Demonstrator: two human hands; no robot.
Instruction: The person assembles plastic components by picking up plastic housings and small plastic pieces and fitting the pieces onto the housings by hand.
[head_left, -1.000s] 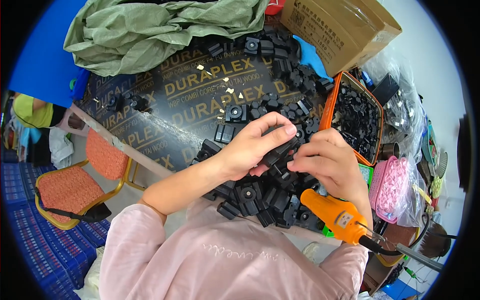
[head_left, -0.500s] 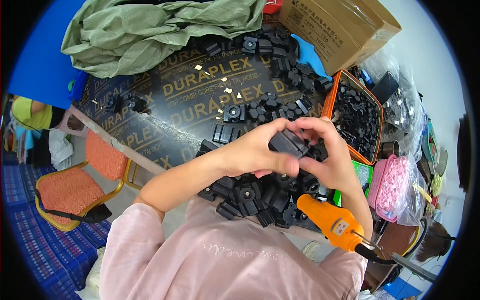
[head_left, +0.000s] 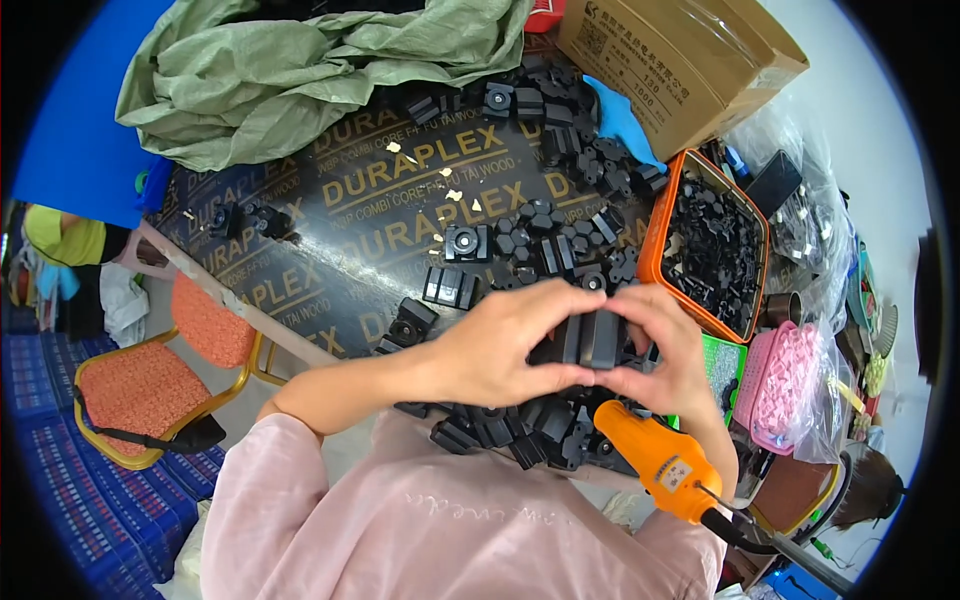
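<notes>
Between my two hands is a black ridged plastic part (head_left: 599, 340), held over the near side of the dark table. My left hand (head_left: 510, 340) grips its left side, thumb below and fingers above. On the other side, my right hand (head_left: 658, 345) pinches it with fingertips and thumb. Below my wrists lies a pile of similar black plastic parts (head_left: 490, 425). An orange power screwdriver (head_left: 655, 460) hangs just under my right hand, touched by neither hand. Past my fingers sits a black part with a round metal centre (head_left: 466, 242).
An orange bin (head_left: 655, 245) of small black pieces stands right, beside a green tray (head_left: 722, 365) and a pink basket (head_left: 765, 400). Behind are a cardboard box (head_left: 680, 80) and a green woven sack (head_left: 260, 75). Orange-padded chairs (head_left: 145, 390) are at left.
Both hands have turned the black part so its ridges now stand upright, and my fingers have closed around its two ends. The view has shifted slightly.
</notes>
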